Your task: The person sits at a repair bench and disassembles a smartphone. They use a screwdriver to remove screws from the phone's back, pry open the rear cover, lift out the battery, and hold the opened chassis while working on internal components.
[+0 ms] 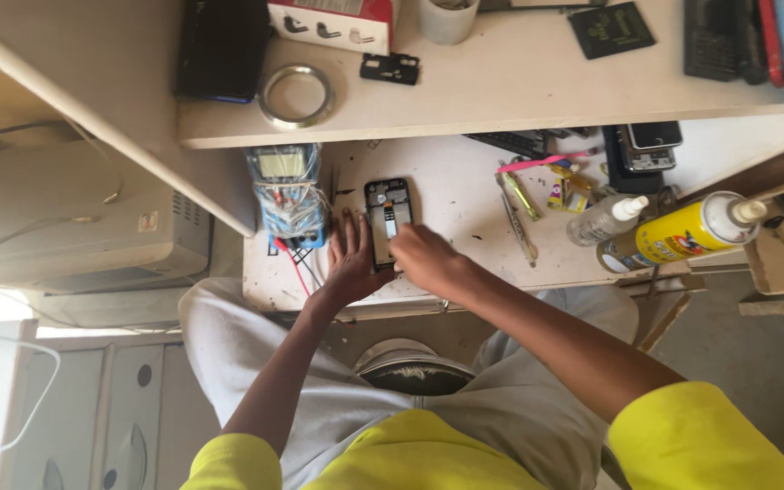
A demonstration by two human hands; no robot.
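1. The phone (387, 220), opened with its back off, lies flat on the workbench (465, 195) directly under both hands, its far end sticking out beyond the fingertips.
2. The left hand (353, 259) lies spread and flat, fingers open, pressing beside and against the phone's left edge to steady it; it grips nothing.
3. The right hand (421, 259) is curled over the phone's near end, fingers bunched as if pinching something small; whether it holds a tool or part I cannot tell.
4. To do this step well, I judge the left palm should keep the phone from sliding while the right fingertips work gently, with little force on the exposed insides.
5. Just left of the left fingers stands a blue meter (285, 189) wrapped in clear plastic, red leads trailing.
6. Well right of the right fingers lie a clear bottle (602, 220) and a yellow spray can (682, 234) with a picture label.
7. Beyond the fingertips, on the shelf above, sit a metal ring (296, 94) and a red-and-white box (333, 20).
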